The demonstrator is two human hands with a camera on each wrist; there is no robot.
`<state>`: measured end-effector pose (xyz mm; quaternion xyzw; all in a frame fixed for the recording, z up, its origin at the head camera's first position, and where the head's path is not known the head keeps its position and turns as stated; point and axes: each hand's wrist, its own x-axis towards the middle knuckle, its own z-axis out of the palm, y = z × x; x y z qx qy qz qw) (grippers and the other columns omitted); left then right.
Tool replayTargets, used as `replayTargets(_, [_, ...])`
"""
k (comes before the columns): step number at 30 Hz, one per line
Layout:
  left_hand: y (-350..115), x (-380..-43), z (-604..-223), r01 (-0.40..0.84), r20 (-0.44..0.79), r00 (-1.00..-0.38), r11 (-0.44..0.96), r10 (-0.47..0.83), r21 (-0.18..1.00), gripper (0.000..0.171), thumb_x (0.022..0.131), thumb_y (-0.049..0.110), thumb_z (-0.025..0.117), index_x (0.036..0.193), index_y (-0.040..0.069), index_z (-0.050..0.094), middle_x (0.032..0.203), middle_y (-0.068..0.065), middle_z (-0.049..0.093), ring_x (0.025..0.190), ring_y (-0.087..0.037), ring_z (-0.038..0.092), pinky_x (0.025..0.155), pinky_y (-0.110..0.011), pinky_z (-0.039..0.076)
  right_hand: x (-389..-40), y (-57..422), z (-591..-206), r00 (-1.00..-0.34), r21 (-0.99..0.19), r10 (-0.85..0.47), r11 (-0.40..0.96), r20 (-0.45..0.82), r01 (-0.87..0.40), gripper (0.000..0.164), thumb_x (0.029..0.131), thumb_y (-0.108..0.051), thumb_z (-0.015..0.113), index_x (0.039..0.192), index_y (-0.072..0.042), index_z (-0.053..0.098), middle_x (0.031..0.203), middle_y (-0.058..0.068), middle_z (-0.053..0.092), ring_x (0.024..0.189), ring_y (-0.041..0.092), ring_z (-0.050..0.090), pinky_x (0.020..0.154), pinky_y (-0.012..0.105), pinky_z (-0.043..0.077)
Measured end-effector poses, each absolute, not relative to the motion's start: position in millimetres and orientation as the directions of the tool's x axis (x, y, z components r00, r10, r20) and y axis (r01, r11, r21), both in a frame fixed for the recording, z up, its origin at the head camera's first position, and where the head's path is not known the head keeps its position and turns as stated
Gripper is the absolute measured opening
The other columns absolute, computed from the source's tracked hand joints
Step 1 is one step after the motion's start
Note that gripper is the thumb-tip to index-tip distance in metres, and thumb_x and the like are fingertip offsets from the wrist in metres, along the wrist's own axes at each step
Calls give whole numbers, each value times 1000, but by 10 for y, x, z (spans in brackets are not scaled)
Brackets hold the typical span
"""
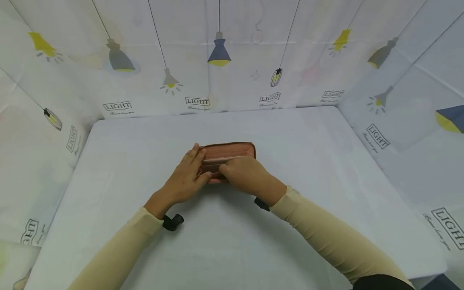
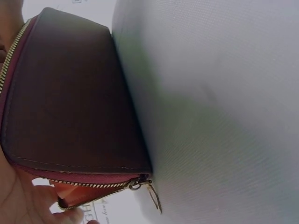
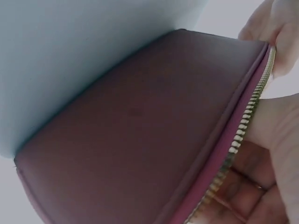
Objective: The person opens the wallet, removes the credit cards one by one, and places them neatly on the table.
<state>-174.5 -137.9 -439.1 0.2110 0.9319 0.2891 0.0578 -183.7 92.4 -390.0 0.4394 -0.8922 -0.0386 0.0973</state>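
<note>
A brown zip-around wallet (image 1: 228, 150) stands unzipped on the white table, its pinkish-brown inside with pockets facing up. My left hand (image 1: 185, 177) grips its left end, fingers over the far side and thumb on the near edge. My right hand (image 1: 246, 175) reaches into the opening at the right with bent fingers; I cannot tell whether they pinch something inside. In the left wrist view, the smooth dark outer panel (image 2: 70, 93) faces the camera, and a zip pull (image 2: 154, 196) hangs at its lower corner. Gold zip teeth (image 3: 243, 123) line the rim in the right wrist view.
White cloth covers the table (image 1: 290, 133). A printed curtain (image 1: 239, 20) with lamp drawings hangs behind the table and along both sides. Dark wrist-worn devices are visible below the left wrist (image 1: 173, 222) and the right wrist (image 1: 262, 204).
</note>
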Motion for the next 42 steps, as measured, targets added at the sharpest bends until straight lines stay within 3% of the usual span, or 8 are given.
replayTargets(6, [-1326,-1756,-4411,373,21,-898,735,439,566,75,111,45,40,167,6,11,175,-14,-3,161,-37,2,129,-54,9,-1804,1070,-3871,-602,82,-775,624,191,-777,21,98,-17,74,80,-14,64,64,-3,58,58,9,49,55,28,49])
replayTargets(13, [-1234,-1757,-4431,386,27,-892,728,452,567,76,110,46,40,167,5,12,175,-14,-2,161,-38,4,128,-55,10,-1736,1260,-3782,-594,-31,-757,610,274,-792,4,98,-9,73,95,-11,72,74,-2,66,59,8,53,57,26,53])
replayTargets(17, [-1211,-1752,-4433,382,15,-891,730,454,567,76,110,46,40,168,7,11,175,-12,-4,161,-36,2,129,-53,9,-1746,1475,-3678,-627,-288,-628,563,460,-775,13,95,0,72,108,-3,74,89,5,76,64,12,65,63,28,58])
replayTargets(20, [-1228,-1737,-4426,373,9,-894,734,448,568,76,110,45,40,168,7,10,175,-11,-6,161,-36,0,129,-53,7,-1814,1714,-3603,-756,-560,-394,510,522,-653,17,96,2,71,112,2,74,96,13,78,73,18,73,66,28,60])
replayTargets(24, [-1282,-1715,-4417,359,4,-902,743,433,565,76,110,45,40,168,6,9,175,-12,-6,161,-38,0,129,-55,7,-1996,2134,-3657,-936,-862,-37,378,351,-338,20,100,-4,65,117,4,72,99,17,76,81,19,75,70,24,62])
replayTargets(27, [-1324,-1700,-4410,353,3,-906,749,424,561,77,110,47,39,168,5,9,174,-14,-5,160,-41,0,128,-57,7,-2125,2441,-3829,-989,-959,96,272,110,-80,26,103,-9,65,125,4,67,107,18,74,86,16,74,75,26,62])
replayTargets(33, [-1347,-1699,-4400,355,4,-905,751,425,557,78,110,49,38,167,5,8,174,-15,-7,160,-43,1,127,-60,9,-2193,2811,-4195,-955,-938,137,199,-262,286,36,105,-14,63,136,3,59,117,13,67,88,13,67,83,27,62])
replayTargets(42, [-1303,-1711,-4391,358,-6,-900,748,435,559,78,110,48,38,168,5,6,174,-13,-8,160,-41,-1,127,-60,8,-2209,2947,-4504,-911,-880,78,234,-406,413,38,105,-11,62,139,4,58,127,17,62,88,16,66,82,28,62])
